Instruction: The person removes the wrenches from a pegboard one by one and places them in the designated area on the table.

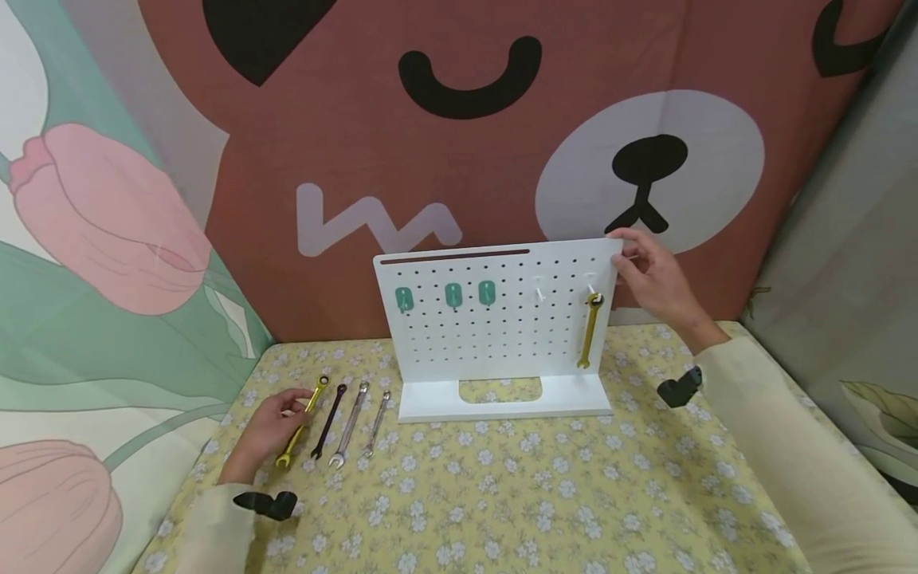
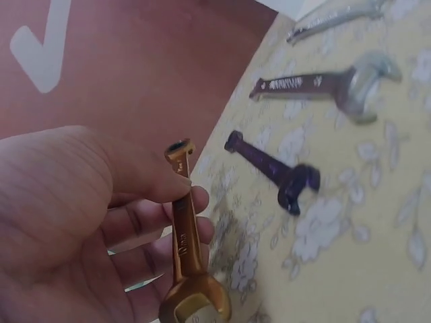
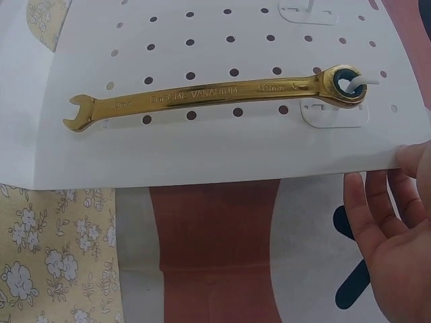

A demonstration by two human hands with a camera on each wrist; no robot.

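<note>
My left hand [image 1: 268, 430] pinches a gold combination wrench [image 2: 185, 235] between thumb and fingers, at the left of the table. Beside it on the cloth lie a dark purple wrench [image 1: 329, 421], a larger silver wrench [image 1: 350, 422] and a small silver wrench [image 1: 377, 423]. At the upper right corner of a white pegboard [image 1: 502, 351], my right hand [image 1: 656, 279] grips the edge, thumb on the front and fingers behind. Another gold wrench [image 3: 202, 95] hangs by its ring end from a white hook [image 3: 367, 81] near that edge.
Three green hooks [image 1: 453, 295] are fixed across the pegboard's left and middle. An unused clear-white hook [image 1: 539, 291] sits between them and the hanging wrench. The board stands on a white base [image 1: 430, 402] upon a yellow floral tablecloth [image 1: 502, 494], before a printed curtain [image 1: 323, 295].
</note>
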